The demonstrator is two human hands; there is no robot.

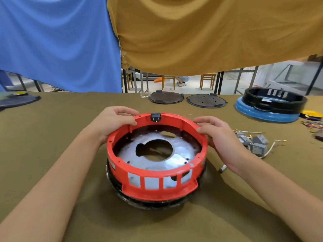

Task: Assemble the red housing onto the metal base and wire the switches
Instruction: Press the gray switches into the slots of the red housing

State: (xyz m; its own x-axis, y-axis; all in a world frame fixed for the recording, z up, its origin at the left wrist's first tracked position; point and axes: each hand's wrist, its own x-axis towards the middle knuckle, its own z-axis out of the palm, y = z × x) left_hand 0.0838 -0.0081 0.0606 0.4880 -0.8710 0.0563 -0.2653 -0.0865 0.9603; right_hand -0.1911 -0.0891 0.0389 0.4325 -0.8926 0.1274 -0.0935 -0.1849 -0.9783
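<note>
The red ring-shaped housing [158, 187] sits around the shiny metal base [180, 151], which has a large round hole in its middle, on a black ring at table centre. A black socket [155, 117] is set in the housing's far rim. My left hand [113, 123] grips the far-left rim, thumb over the edge. My right hand [218, 137] holds the right rim, fingers curled round its outer wall. Grey switches with loose wires [253, 142] lie on the cloth just right of my right hand.
Two dark round plates [166, 97] [207, 101] lie at the table's far edge. A black housing on a blue ring [271, 109] stands far right, with more coloured wires [312, 124] beside it. A small metal part [222, 168] lies under my right wrist. Blue and mustard cloths hang behind.
</note>
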